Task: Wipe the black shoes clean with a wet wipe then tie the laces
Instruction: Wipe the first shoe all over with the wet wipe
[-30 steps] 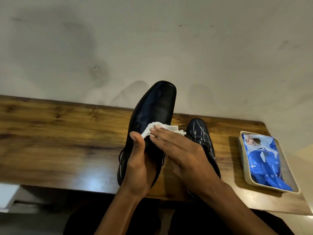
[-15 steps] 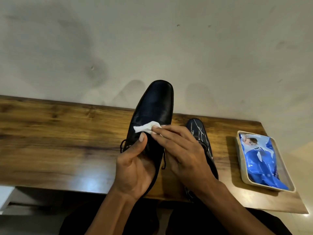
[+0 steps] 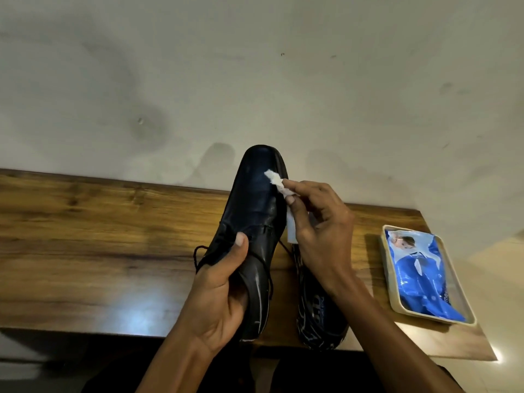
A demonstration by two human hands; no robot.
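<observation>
Left hand [image 3: 218, 290] is gripping the black shoe [image 3: 255, 217] at frame centre; right hand [image 3: 323, 228] is pinching a white wipe [image 3: 276, 182] against its toe, above the desk [image 3: 99, 236].

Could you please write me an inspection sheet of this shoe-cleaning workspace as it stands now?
Surface: wooden table, glare patch near the front edge.
Job's things: held shoe, laces loose; wet wipe on its toe; second shoe on the table.
Clutter: blue wipes pack in a beige tray.
Hands: left hand grips the held shoe; right hand pinches the wipe.
Cables: nothing seen.
Surroundings: stained wall.
</observation>
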